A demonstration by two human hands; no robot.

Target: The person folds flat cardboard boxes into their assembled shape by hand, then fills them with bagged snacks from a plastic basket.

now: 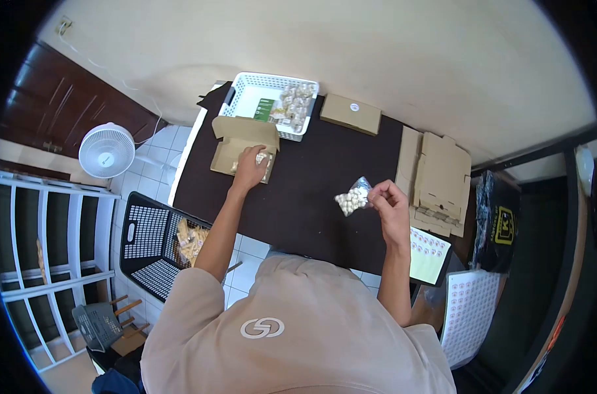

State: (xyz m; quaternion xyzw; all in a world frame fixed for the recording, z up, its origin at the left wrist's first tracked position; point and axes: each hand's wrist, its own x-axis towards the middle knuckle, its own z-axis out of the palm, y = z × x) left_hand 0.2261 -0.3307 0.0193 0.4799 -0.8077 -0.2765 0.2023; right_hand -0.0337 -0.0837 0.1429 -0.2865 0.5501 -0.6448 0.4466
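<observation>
My right hand (390, 205) pinches the edge of a small clear plastic bag (353, 198) filled with whitish round pieces, held above the dark table. At the left, my left hand (249, 168) reaches into an open cardboard box (225, 155) and rests on similar small bags (265, 172) of pale pieces. Its thumb and fingers look apart, though the fingertips are partly hidden. The box's lid (246, 128) stands raised at the back.
Behind the box, a white basket (246, 98) holds more bags (295, 102) and a green card (264, 109). A closed box (351, 115) lies at the back. Flattened cardboard (443, 171) and a sticker sheet (428, 256) are at right. A black crate (147, 230) stands left, below the table.
</observation>
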